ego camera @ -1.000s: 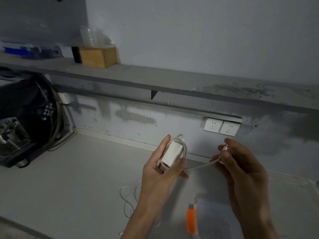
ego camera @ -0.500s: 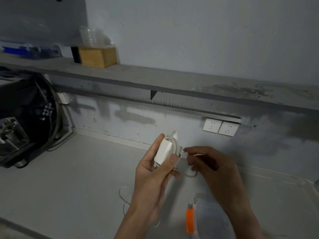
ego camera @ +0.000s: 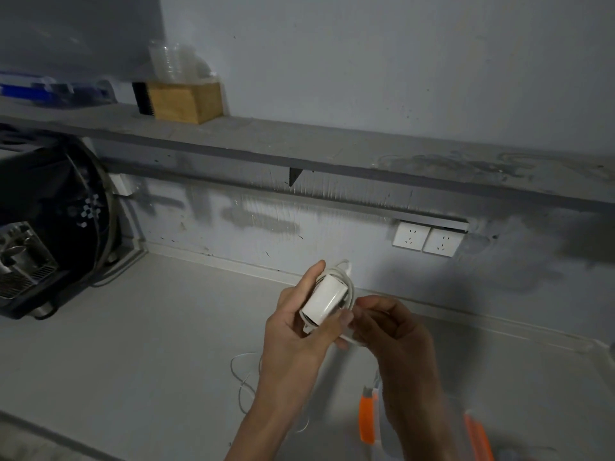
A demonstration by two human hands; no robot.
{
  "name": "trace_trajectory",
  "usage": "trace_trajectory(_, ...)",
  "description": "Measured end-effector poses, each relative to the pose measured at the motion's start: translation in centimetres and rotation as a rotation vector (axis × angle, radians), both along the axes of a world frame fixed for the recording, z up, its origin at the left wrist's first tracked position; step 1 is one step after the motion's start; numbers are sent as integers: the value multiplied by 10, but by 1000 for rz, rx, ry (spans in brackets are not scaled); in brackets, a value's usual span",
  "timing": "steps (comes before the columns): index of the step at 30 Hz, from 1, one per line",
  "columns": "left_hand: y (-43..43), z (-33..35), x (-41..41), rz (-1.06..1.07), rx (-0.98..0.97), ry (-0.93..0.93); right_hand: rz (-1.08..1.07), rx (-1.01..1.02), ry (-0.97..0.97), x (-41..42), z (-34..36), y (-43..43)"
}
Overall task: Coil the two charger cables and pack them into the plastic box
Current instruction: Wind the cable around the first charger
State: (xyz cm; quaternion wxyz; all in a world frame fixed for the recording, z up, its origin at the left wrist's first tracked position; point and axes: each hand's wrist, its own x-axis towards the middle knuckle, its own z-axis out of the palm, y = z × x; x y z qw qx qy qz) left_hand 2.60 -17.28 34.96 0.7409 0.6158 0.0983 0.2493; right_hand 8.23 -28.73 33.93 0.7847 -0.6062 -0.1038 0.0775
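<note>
Clamping the charger (ego camera: 324, 299) mid-frame, long axis tilted upper-right, the left hand (ego camera: 296, 331) met the right hand (ego camera: 392, 331), which pinched the cable tail (ego camera: 347, 337) just beside it, over the plastic box (ego camera: 367, 420) at lower right.

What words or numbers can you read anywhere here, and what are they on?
No words or numbers can be read anywhere.
Charger in the left hand: plain white, no print shows.
Black machine: a white checked pattern, not letters.
Blue things on the shelf: too blurred to read.
Wall sockets: no writing shows.
</note>
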Motion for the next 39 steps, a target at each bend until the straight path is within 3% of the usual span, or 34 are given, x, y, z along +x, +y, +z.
trace_trajectory(6,-3,-2,6,20,102,63,-89,15,35,-7,-14,9)
trace_trajectory(12,-1,-8,7,-28,9,154,-210,-73,-84,-8,-21,10)
trace_trajectory(18,-8,-23,10,110,-47,78,-124,-90,-145,-17,-25,24)
trace_trajectory(22,-6,-29,9,104,-63,74,-65,9,-97,-20,-27,27)
trace_trajectory(28,-6,-29,6,94,-237,37,-158,6,-99,-24,-32,44)
trace_trajectory(33,-5,-33,1,84,-171,90,-348,115,-137,-25,-33,49)
trace_trajectory(36,2,-35,-3,70,-128,151,-332,43,-206,-32,-34,55)
trace_trajectory(39,17,-32,-6,45,-119,188,-179,-180,-387,-37,-32,58)
